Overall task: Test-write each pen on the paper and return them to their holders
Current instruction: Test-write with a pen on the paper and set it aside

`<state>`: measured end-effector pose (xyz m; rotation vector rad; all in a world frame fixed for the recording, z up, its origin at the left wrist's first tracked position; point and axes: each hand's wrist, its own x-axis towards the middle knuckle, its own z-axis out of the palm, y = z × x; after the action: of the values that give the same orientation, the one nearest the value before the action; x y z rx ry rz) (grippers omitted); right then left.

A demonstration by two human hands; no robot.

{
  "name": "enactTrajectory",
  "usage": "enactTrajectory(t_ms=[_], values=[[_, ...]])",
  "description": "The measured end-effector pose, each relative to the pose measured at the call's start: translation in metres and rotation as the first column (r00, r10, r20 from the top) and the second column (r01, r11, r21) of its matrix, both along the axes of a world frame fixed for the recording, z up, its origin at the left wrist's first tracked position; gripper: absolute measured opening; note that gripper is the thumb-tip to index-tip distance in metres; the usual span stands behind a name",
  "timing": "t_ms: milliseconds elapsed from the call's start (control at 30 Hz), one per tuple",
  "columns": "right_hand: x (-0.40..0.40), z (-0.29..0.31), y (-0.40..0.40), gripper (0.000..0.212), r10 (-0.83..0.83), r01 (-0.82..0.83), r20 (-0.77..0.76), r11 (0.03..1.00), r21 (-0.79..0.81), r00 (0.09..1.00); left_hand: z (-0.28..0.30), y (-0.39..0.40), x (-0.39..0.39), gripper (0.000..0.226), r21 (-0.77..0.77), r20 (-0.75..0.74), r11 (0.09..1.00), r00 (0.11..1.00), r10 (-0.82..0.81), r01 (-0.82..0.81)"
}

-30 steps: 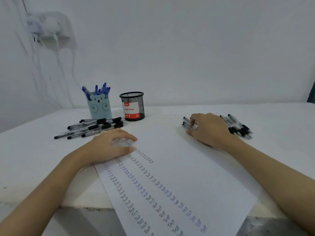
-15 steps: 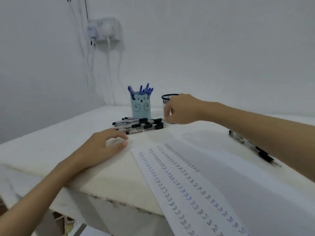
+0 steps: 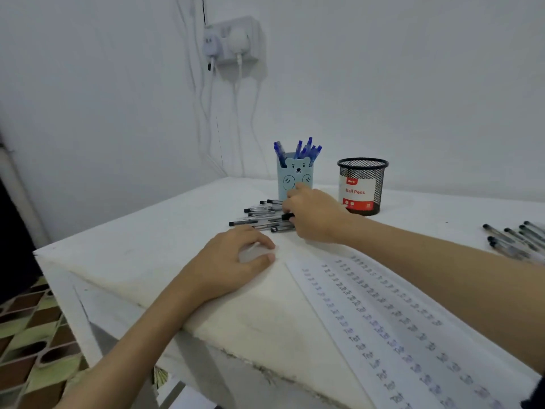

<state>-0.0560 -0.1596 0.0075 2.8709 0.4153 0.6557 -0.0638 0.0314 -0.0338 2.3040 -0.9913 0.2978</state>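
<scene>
Left hand (image 3: 233, 261): we are resting it on the table (image 3: 141, 261), fingers loose, holding nothing.
Black pens (image 3: 259, 215): lying in a pile before the bear holder (image 3: 292, 180).
Right hand (image 3: 312, 215): we are reaching into the pile, fingers curling on a black-capped pen (image 3: 287, 216).
Mesh holder (image 3: 362, 185): standing just right of our hand.
Paper (image 3: 383, 320): lying at right, covered in test marks.

My table (image 3: 153, 261) looks chalky white and matt, its front edge rough and crumbly. The paper (image 3: 442, 308) lies smooth and matt. The black pens (image 3: 259, 215) have clear glossy plastic barrels. The bear holder (image 3: 295, 180) seems smooth pale-blue plastic; the black holder (image 3: 363, 184) is fine wire mesh round a glossy printed label.
</scene>
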Motion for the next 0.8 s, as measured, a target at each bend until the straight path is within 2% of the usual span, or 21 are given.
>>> enactTrajectory(t_ms=[133, 333, 400, 467, 533, 600, 633, 700, 767, 800], values=[[-0.003, 0.001, 0.003, 0.018, 0.012, -0.012, 0.002, 0.998, 0.062, 1.000, 0.000, 0.000, 0.001, 0.033, -0.003, -0.003, 1.000, 1.000, -0.007, 0.007], [-0.011, 0.012, 0.000, 0.026, -0.032, 0.038, -0.079, 0.997, 0.073, 0.996, 0.002, 0.000, 0.000, 0.030, -0.005, -0.014, 1.000, 1.000, -0.012, 0.012], [-0.021, 0.023, -0.011, 0.026, -0.114, 0.134, -0.170, 0.985, 0.108, 0.979, 0.003, 0.000, -0.001, 0.031, 0.004, -0.014, 1.000, 1.000, -0.008, 0.008], [-0.034, 0.035, -0.028, 0.025, -0.168, 0.252, -0.308, 0.932, 0.259, 0.936, 0.002, 0.001, -0.002, 0.033, 0.022, -0.004, 1.000, 1.000, -0.002, 0.002], [-0.057, 0.044, -0.045, 0.014, -0.107, 0.341, -0.434, 0.791, 0.508, 0.894, 0.002, 0.001, -0.003, 0.037, 0.037, 0.012, 0.999, 1.000, -0.012, 0.012], [-0.084, 0.050, -0.058, 0.003, 0.040, 0.374, -0.475, 0.561, 0.739, 0.879, 0.004, 0.002, -0.005, 0.039, 0.026, 0.022, 0.999, 1.000, -0.021, 0.020], [-0.099, 0.052, -0.064, 0.009, 0.117, 0.376, -0.464, 0.433, 0.819, 0.878, 0.005, 0.001, -0.008, 0.032, 0.013, 0.025, 1.000, 0.999, -0.025, 0.024], [-0.123, 0.053, -0.074, 0.020, 0.230, 0.377, -0.422, 0.218, 0.900, 0.877, 0.007, 0.001, -0.010, 0.013, -0.020, 0.040, 1.000, 0.999, -0.022, 0.023], [-0.145, 0.051, -0.081, 0.033, 0.268, 0.369, -0.379, 0.090, 0.925, 0.886, 0.007, -0.002, -0.015, 0.009, -0.051, 0.054, 0.998, 0.998, -0.029, 0.031], [-0.152, 0.049, -0.082, 0.039, 0.265, 0.364, -0.366, 0.061, 0.930, 0.892, 0.006, -0.004, -0.018, 0.010, -0.067, 0.043, 0.997, 0.999, -0.033, 0.035]])
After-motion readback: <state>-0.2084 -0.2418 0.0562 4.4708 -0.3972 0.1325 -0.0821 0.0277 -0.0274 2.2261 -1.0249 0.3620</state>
